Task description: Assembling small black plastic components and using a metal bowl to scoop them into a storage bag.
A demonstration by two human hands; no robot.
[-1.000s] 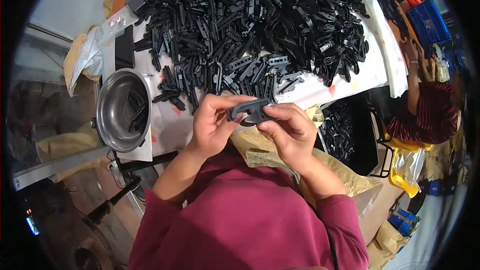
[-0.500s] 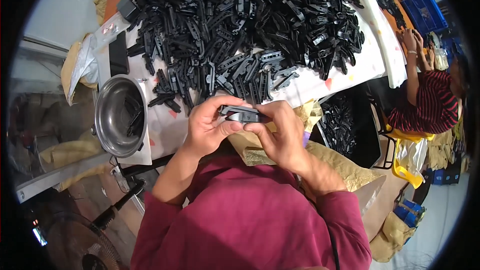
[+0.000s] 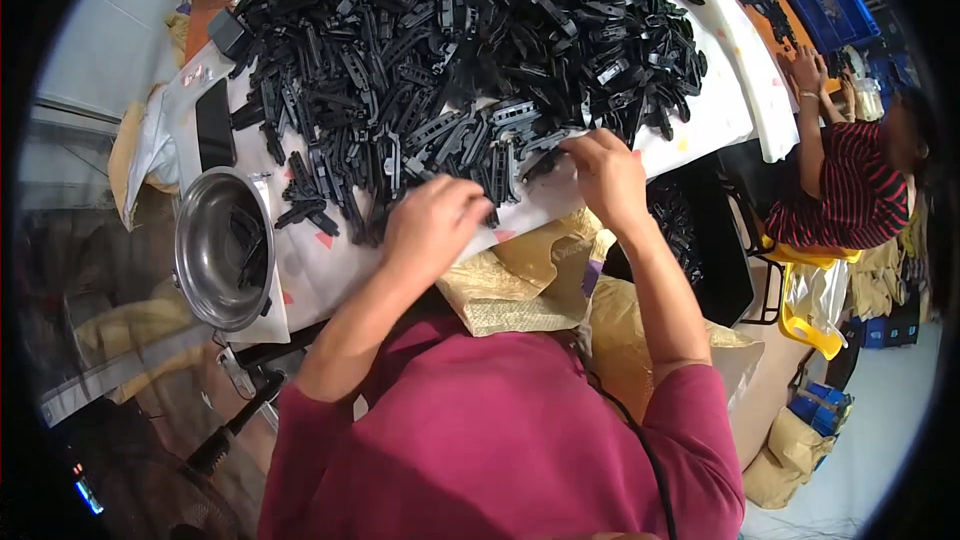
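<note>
Black plastic parts (image 3: pixel 380 65) heaped across worktop (image 3: pixel 690 143), spreading toward front edge. Right hand (image 3: pixel 612 178): fingers bent at one part near that edge; grip cannot be told. Left hand (image 3: pixel 430 225): blurred, half-curled near front edge; hold cannot be told. Metal bowl (image 3: pixel 203 275) at left edge.

indoor light from out of view brightens the white tablecloth (image 3: pixel 720 112) and glints off a steel bowl (image 3: pixel 203 255), while the heaped black parts (image 3: pixel 400 60) sink into shadow. a maroon shirt (image 3: pixel 520 420) carries soft shade. motion blurs the left hand (image 3: pixel 430 227); the lower left corner lies dim and smeared. fisheye distortion bends edges toward a black, blue-fringed rim.
</note>
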